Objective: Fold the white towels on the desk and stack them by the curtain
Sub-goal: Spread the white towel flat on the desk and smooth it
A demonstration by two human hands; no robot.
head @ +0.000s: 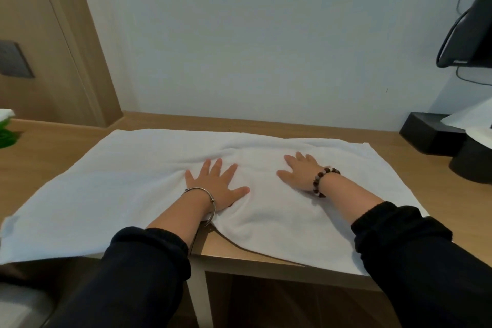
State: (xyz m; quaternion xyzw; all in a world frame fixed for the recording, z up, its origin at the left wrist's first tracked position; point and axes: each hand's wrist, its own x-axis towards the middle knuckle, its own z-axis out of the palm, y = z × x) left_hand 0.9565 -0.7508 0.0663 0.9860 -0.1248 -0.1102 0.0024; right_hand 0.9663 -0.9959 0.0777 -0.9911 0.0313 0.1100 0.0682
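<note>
A large white towel lies spread across the wooden desk, its near edge hanging over the desk's front. My left hand lies flat on the towel near the middle, fingers spread, a metal bangle on the wrist. A little to the right, my right hand also presses flat on the towel, with a bead bracelet on its wrist. Wrinkles run through the cloth between and in front of both hands. No curtain is in view.
A black box and a dark round container with white paper stand at the desk's right end. Above them hangs a black device with cables. A green and white object sits at the far left. A pale wall backs the desk.
</note>
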